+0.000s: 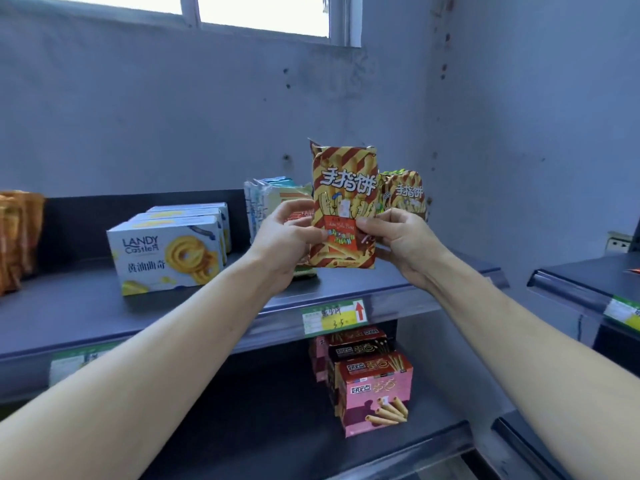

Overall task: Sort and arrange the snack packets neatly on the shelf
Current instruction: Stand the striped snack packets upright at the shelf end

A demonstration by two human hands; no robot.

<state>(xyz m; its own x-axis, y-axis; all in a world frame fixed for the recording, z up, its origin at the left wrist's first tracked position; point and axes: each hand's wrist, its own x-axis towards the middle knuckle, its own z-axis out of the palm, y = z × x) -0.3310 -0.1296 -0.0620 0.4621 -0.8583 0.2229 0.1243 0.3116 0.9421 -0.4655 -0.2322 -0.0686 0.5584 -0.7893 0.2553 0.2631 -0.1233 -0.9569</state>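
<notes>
A red-and-yellow striped snack packet point(344, 188) is held upright above the upper shelf point(104, 306), gripped on both sides. My left hand point(284, 240) pinches its lower left edge and my right hand point(401, 237) pinches its lower right edge. Behind it on the right stands a matching striped packet point(407, 195). Pale green-and-white packets point(266, 199) stand behind my left hand, partly hidden. Something with a green edge point(306, 271) lies under the held packet, mostly hidden.
White Landy Castle cookie boxes point(166, 258) stand in a row left of centre, orange packets point(17, 237) at the far left. Pink and brown egg-roll boxes point(374, 386) sit on the lower shelf. A price tag point(334, 317) hangs on the shelf edge. Another shelf unit point(588, 282) stands right.
</notes>
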